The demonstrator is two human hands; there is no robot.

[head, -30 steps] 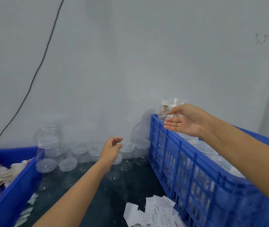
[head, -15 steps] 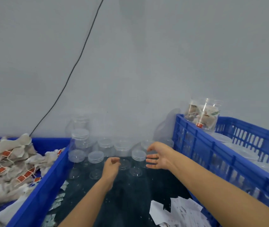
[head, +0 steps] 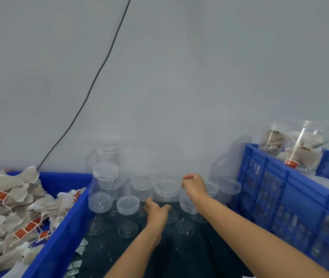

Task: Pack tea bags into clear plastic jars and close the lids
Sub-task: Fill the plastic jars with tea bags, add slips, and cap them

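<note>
Several empty clear plastic jars [head: 127, 215] with lids stand in a cluster on the dark table against the wall. My right hand [head: 194, 186] is over one of them, its fingers curled down round the top of a clear jar [head: 186, 219]. My left hand [head: 156, 210] lies lower, with fingers and thumb spread beside the middle jar [head: 165, 192], holding nothing. A heap of tea bags [head: 9, 207] with red tags fills the blue crate on the left. Two filled jars [head: 300, 149] stand on top of the load in the right crate.
The left blue crate [head: 59, 233] and the taller right blue crate [head: 280, 197] wall in the dark table [head: 179, 257] between them. A black cable [head: 99, 73] runs down the grey wall. Paper scraps [head: 77, 265] lie by the left crate.
My right hand has come down from the filled jars at the right crate to the cluster of empty jars and curled over one. My left hand has moved forward to the jars.
</note>
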